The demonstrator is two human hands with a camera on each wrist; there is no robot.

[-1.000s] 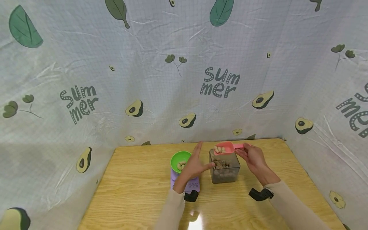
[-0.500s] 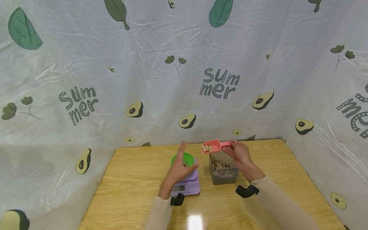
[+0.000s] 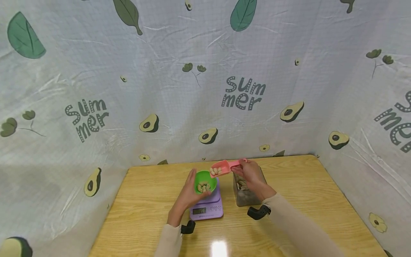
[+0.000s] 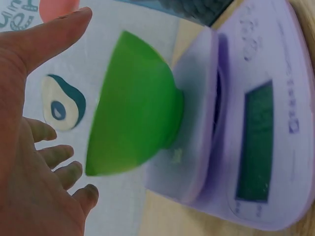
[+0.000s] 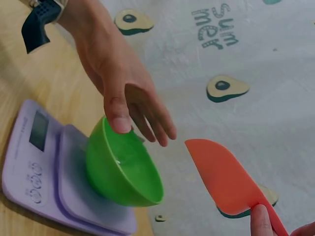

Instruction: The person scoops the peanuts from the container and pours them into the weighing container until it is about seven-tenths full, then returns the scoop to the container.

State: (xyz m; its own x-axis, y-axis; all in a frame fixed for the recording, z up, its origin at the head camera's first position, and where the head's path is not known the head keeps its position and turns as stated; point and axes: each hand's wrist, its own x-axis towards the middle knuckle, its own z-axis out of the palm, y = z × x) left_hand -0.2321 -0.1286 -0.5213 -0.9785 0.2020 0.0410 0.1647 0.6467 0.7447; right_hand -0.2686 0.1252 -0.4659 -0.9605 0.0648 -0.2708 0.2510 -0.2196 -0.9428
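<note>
My right hand (image 3: pixel 252 175) grips the handle of a pink scoop (image 3: pixel 226 166), level above the right rim of a green bowl (image 3: pixel 201 175). Pale tan pieces that look like peanuts in the shell (image 3: pixel 215 171) lie in the scoop, and more (image 3: pixel 203 186) are in the bowl. The bowl stands on a lilac kitchen scale (image 4: pixel 231 191) with a small display. Beside the bowl, my left hand (image 3: pixel 187 195) is spread with thumb and fingers around its left and near rim, apart from the bowl in the left wrist view.
A grey see-through square container (image 3: pixel 245 199) with more tan pieces stands right of the scale, partly under my right forearm. The wooden table (image 3: pixel 151 200) ends at a white sheet (image 3: pixel 173 117) printed with avocados behind and at both sides.
My right hand has carried the loaded scoop left from over the container to the bowl's rim. My left hand has moved left, from over the scale to the bowl's left side.
</note>
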